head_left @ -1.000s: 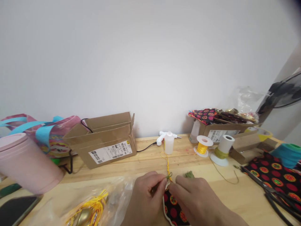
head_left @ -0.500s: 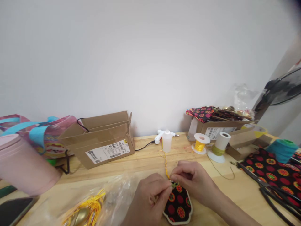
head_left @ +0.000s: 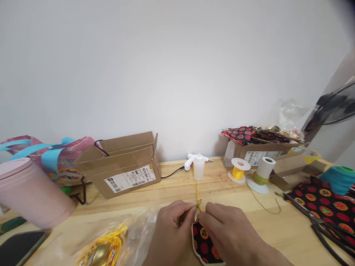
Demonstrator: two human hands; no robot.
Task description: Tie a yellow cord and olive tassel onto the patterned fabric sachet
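Both hands are down at the near edge of the wooden table, working on a little black fabric pouch with red and orange dots and a white edge. The left hand has its fingertips pinched shut on the top of the pouch, right where a small green knot sits. The right hand comes in from the other side, fingers curled and pinching that same spot, and it covers most of the pouch's right half. The pouch is tipped up on edge between the two hands, not lying flat.

A yellow cord runs from the knot straight back across the table toward a small white squeeze bottle. Just behind the bottle is a white glue gun with a black cable. Right of the bottle stand a spool of yellow cord and a white spool of olive thread, close together. Left of the bottle is an open cardboard box with a shipping label. Left of the hands there's a clear plastic bag holding a yellow cord bundle. Far right of the pouch lies more of the same dotted fabric with black scissors on it.
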